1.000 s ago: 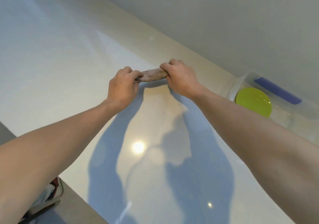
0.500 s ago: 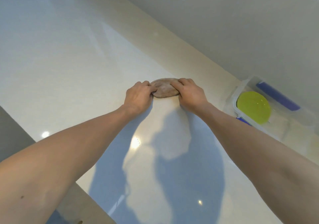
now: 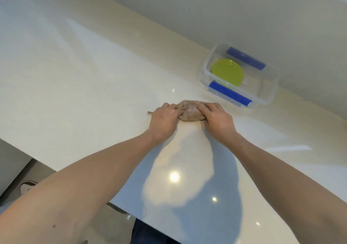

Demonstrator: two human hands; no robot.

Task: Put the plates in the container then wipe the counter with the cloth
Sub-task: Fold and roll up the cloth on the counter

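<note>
A bunched brownish cloth lies flat on the glossy cream counter. My left hand presses on its left end and my right hand on its right end, fingers curled over the fabric. A thin corner of the cloth pokes out left of my left hand. To the upper right, against the wall, stands a clear plastic container with blue clips. A lime-green plate lies inside it.
A pale wall runs along the back of the counter. The counter's front edge cuts diagonally across the lower left, with floor and a shoe below it.
The cloth was held raised between both hands, then came down onto the counter and now lies spread wider under them. The view has shifted, showing the whole container.
</note>
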